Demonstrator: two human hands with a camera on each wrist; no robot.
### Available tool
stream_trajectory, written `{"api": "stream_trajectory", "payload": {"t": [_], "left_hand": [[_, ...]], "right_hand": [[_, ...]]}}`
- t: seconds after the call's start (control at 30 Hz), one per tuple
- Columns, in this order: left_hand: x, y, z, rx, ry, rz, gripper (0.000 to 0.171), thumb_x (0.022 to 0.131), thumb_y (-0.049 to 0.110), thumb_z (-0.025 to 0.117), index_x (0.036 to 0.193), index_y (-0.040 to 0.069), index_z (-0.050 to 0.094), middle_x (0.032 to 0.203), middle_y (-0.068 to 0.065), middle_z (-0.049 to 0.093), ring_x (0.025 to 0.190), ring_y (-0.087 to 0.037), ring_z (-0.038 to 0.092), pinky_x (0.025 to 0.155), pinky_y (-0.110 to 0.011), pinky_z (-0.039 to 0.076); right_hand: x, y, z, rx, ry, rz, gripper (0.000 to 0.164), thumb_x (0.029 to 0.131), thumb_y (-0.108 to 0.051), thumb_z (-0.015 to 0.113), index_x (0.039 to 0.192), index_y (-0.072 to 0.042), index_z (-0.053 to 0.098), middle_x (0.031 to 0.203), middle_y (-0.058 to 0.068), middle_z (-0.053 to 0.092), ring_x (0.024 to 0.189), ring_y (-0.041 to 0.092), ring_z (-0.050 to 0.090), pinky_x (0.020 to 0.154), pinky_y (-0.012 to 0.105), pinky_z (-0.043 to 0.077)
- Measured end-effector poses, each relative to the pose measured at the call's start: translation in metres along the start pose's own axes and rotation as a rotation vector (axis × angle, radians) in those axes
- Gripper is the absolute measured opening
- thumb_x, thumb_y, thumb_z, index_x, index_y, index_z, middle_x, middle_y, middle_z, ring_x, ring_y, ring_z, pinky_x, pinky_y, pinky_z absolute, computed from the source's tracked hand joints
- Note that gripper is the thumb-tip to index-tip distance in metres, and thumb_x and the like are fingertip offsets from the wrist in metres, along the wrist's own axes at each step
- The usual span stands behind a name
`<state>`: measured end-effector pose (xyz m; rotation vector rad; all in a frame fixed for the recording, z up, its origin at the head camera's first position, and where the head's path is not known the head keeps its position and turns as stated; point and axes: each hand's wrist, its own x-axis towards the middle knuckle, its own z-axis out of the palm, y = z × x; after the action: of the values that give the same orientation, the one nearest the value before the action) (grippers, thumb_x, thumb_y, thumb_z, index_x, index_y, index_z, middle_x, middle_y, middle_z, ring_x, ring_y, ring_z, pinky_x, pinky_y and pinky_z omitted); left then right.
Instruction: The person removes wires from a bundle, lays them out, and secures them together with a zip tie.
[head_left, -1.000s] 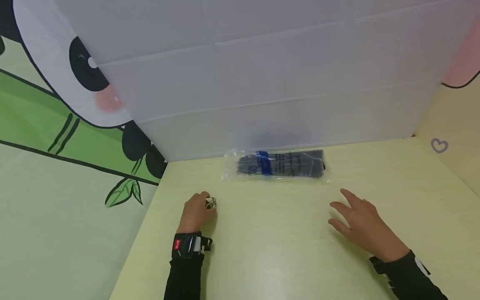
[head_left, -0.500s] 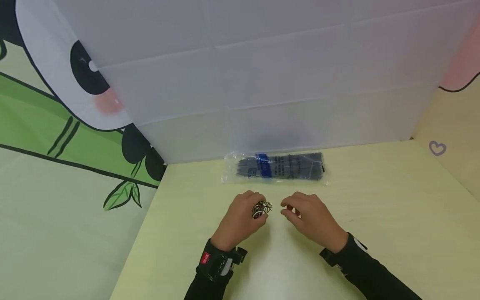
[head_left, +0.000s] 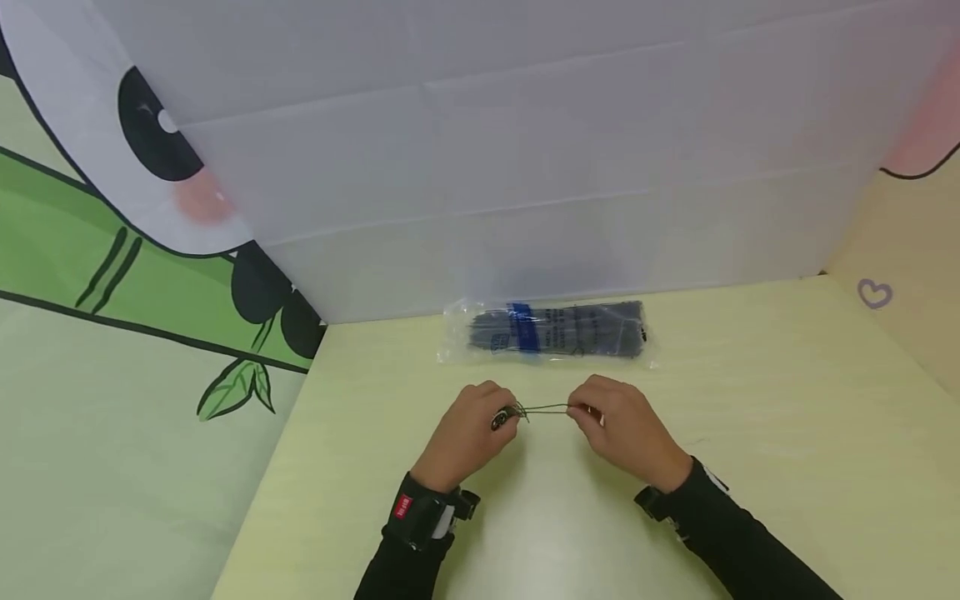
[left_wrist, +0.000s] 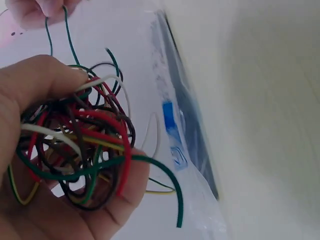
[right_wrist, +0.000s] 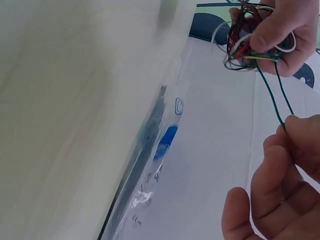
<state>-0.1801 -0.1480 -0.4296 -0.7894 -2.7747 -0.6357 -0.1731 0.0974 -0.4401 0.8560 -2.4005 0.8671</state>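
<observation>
A tangled bundle of thin wires (left_wrist: 95,145) in red, green, black, white and yellow fills my left hand (head_left: 468,429), whose thumb and fingers curl round it. Two strands of green wire (right_wrist: 272,95) stretch from the bundle across to my right hand (head_left: 626,429). There the thumb and forefinger pinch the strands, seen closely in the right wrist view. Both hands are held above the table, a short span apart. Loose wire ends stick out of the bundle past the left fingers in the left wrist view.
Behind the hands, a clear plastic bag of dark cable ties (head_left: 558,329) with a blue band lies along the back of the pale table (head_left: 750,358). A white printed backdrop (head_left: 525,150) rises right behind it.
The left hand carried the wires rightward from the table's left side, and the right hand came in from the right. It now pinches green wire, drawn out straight between the hands.
</observation>
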Motion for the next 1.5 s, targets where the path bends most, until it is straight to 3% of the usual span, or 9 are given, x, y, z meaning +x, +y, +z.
{"api": "stream_trajectory", "payload": {"t": [0.17, 0.37, 0.5, 0.67, 0.83, 1.0, 1.23, 1.37, 1.5], "left_hand": [[-0.002, -0.020, 0.000, 0.056, 0.005, -0.062, 0.007, 0.089, 0.014, 0.067, 0.090, 0.020, 0.069, 0.091, 0.006, 0.064, 0.080, -0.012, 0.051, 0.072, -0.026, 0.046], [-0.005, -0.036, -0.001, 0.044, -0.008, -0.094, 0.008, 0.091, 0.014, 0.066, 0.092, 0.020, 0.071, 0.092, 0.007, 0.065, 0.081, -0.011, 0.053, 0.073, -0.027, 0.047], [-0.007, -0.042, 0.001, 0.125, -0.012, -0.098, 0.009, 0.088, 0.012, 0.067, 0.088, 0.021, 0.071, 0.085, 0.007, 0.063, 0.074, -0.010, 0.051, 0.064, -0.024, 0.045], [-0.009, -0.050, 0.000, 0.209, -0.039, -0.163, 0.009, 0.084, 0.012, 0.073, 0.083, 0.021, 0.071, 0.079, 0.008, 0.061, 0.069, -0.009, 0.049, 0.055, -0.021, 0.042], [-0.009, -0.055, -0.004, 0.228, -0.064, -0.184, 0.006, 0.084, 0.015, 0.074, 0.086, 0.021, 0.073, 0.080, 0.006, 0.062, 0.072, -0.012, 0.051, 0.055, -0.023, 0.043], [-0.009, -0.065, -0.007, 0.192, -0.105, -0.235, 0.008, 0.084, 0.017, 0.075, 0.089, 0.023, 0.075, 0.080, 0.007, 0.062, 0.071, -0.008, 0.055, 0.057, -0.025, 0.045], [-0.019, -0.087, -0.014, 0.170, -0.085, -0.358, 0.015, 0.084, 0.014, 0.073, 0.086, 0.028, 0.075, 0.083, 0.008, 0.067, 0.072, -0.008, 0.058, 0.054, -0.027, 0.045], [-0.030, -0.105, -0.024, 0.231, -0.058, -0.478, 0.014, 0.085, 0.012, 0.069, 0.083, 0.023, 0.077, 0.084, 0.004, 0.070, 0.070, -0.012, 0.059, 0.049, -0.029, 0.043], [-0.042, -0.115, -0.040, 0.238, -0.074, -0.578, 0.013, 0.085, 0.009, 0.067, 0.080, 0.017, 0.076, 0.085, -0.001, 0.071, 0.071, -0.017, 0.057, 0.050, -0.030, 0.042]], "right_hand": [[0.001, 0.013, -0.007, -0.057, 0.006, 0.018, 0.017, 0.087, -0.002, 0.070, 0.084, -0.018, 0.064, 0.082, -0.007, 0.058, 0.071, 0.002, 0.046, 0.063, 0.022, 0.042], [-0.003, 0.023, -0.012, -0.093, -0.023, 0.044, 0.020, 0.087, 0.000, 0.069, 0.081, -0.018, 0.063, 0.078, -0.007, 0.054, 0.069, 0.002, 0.044, 0.062, 0.022, 0.041], [-0.007, 0.026, -0.008, -0.157, -0.069, 0.025, 0.025, 0.087, 0.002, 0.066, 0.073, -0.018, 0.057, 0.072, -0.007, 0.044, 0.066, 0.004, 0.035, 0.060, 0.021, 0.034], [-0.008, 0.027, -0.004, -0.233, -0.080, -0.032, 0.030, 0.085, 0.005, 0.062, 0.068, -0.017, 0.049, 0.067, -0.005, 0.034, 0.064, 0.007, 0.026, 0.059, 0.020, 0.026], [-0.007, 0.024, -0.007, -0.203, -0.108, -0.014, 0.034, 0.085, 0.006, 0.056, 0.065, -0.020, 0.047, 0.065, -0.007, 0.031, 0.062, 0.006, 0.024, 0.057, 0.018, 0.023], [-0.002, 0.020, -0.015, -0.114, -0.167, 0.059, 0.042, 0.086, 0.009, 0.052, 0.059, -0.023, 0.046, 0.063, -0.006, 0.031, 0.058, 0.004, 0.023, 0.055, 0.018, 0.020], [0.000, 0.020, -0.029, -0.082, -0.234, 0.085, 0.045, 0.088, 0.008, 0.050, 0.058, -0.025, 0.042, 0.064, -0.006, 0.029, 0.060, 0.004, 0.019, 0.057, 0.020, 0.020], [-0.002, 0.027, -0.045, -0.115, -0.200, 0.135, 0.045, 0.088, 0.006, 0.053, 0.057, -0.024, 0.043, 0.064, -0.006, 0.032, 0.059, 0.005, 0.023, 0.057, 0.022, 0.023], [-0.003, 0.033, -0.056, -0.122, -0.196, 0.197, 0.041, 0.090, 0.002, 0.055, 0.059, -0.023, 0.046, 0.064, -0.005, 0.037, 0.058, 0.007, 0.029, 0.057, 0.023, 0.027]]}}
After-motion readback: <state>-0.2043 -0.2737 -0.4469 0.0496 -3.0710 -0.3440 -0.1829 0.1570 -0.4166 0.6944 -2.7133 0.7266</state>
